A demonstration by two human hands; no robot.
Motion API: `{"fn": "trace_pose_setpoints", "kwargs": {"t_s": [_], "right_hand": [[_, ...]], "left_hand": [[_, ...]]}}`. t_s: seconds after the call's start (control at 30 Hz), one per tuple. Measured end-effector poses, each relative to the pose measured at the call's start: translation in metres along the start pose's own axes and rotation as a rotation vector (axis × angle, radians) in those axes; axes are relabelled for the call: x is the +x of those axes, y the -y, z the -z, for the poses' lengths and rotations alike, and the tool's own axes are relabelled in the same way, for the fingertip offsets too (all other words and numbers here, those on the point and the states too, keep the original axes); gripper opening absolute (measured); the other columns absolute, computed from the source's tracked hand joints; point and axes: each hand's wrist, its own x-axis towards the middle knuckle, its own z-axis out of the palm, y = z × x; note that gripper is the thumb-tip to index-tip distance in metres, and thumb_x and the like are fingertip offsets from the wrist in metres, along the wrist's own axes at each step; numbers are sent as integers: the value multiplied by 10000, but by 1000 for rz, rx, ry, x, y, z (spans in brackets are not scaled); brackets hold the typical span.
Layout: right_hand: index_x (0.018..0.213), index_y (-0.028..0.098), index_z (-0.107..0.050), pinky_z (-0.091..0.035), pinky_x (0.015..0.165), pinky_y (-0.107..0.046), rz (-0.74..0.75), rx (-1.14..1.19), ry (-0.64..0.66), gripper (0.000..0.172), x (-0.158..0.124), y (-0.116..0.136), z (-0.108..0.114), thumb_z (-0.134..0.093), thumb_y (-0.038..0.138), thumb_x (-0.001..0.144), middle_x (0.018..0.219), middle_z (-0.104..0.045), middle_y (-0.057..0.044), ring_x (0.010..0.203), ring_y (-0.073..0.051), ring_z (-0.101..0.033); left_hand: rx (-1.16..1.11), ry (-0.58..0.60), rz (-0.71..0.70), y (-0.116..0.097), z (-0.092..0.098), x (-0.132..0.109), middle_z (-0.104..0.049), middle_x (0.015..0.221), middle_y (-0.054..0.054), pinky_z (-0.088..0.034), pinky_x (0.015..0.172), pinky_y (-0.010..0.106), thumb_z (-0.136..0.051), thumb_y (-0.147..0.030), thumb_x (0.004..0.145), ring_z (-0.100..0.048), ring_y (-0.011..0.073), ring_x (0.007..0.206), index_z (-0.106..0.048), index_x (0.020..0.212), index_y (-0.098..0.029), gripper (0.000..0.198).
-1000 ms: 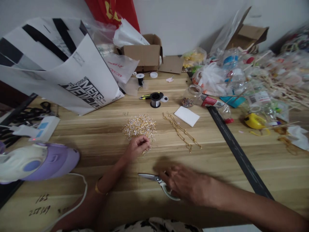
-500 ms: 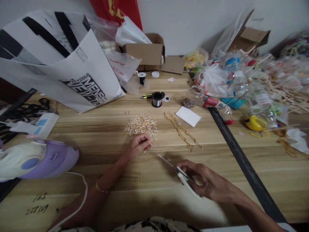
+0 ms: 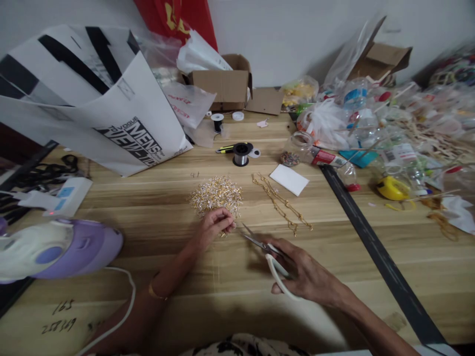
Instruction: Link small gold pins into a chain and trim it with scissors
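Note:
Scissors with white handles [image 3: 275, 273] are in my right hand [image 3: 306, 274]. Their blades are a little apart and point up and left, close to the fingertips of my left hand [image 3: 216, 223]. My left hand is closed in a pinch at the lower edge of a pile of small gold and clear beads [image 3: 215, 195]. What its fingers hold is too small to make out. A few gold bits lie just below those fingers. Right of the pile lie two gold bead chains [image 3: 280, 202], touched by neither hand.
A white pad [image 3: 289, 179], a wire spool [image 3: 241, 155] and a beaded jar [image 3: 291, 157] stand beyond the pile. A large white bag [image 3: 122, 113] and a purple-and-white appliance [image 3: 74, 249] with a cable are on the left. Plastic bottles [image 3: 365, 123] crowd the right.
The scissors have opened, their blades parting, and the tips have risen slightly toward my left hand. My left hand stays almost in place at the pile's edge.

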Motion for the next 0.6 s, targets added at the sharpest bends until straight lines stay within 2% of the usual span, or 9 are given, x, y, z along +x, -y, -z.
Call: {"fn": "trace_pose_setpoints", "kwargs": {"t_s": [0.13, 0.37, 0.6], "right_hand": [[1272, 219, -478, -530, 747, -337, -45, -42, -43, 683, 8, 2, -5, -764, 233, 652, 1069, -609, -72, 860, -210, -613], [1267, 200, -478, -500, 623, -271, 24, -85, -54, 664, 25, 6, -14, -761, 275, 671, 949, -619, -43, 722, -159, -579], [1296, 219, -442, -486, 674, -288, 95, -147, -62, 624, 33, 10, -19, -719, 256, 737, 975, -596, -59, 761, -170, -575]], "left_hand": [[-15, 26, -8, 2, -1, 0, -599, 623, -8, -425, 550, 209, -657, -365, 724, -521, 85, 555, -563, 720, -138, 246], [-36, 44, -33, 2, -5, -1, -575, 615, -11, -416, 563, 223, -642, -322, 729, -518, 100, 575, -570, 741, -141, 196], [25, 82, -43, -2, -7, -3, -579, 639, -1, -418, 588, 226, -619, -310, 754, -518, 107, 604, -590, 745, -138, 175]]}}
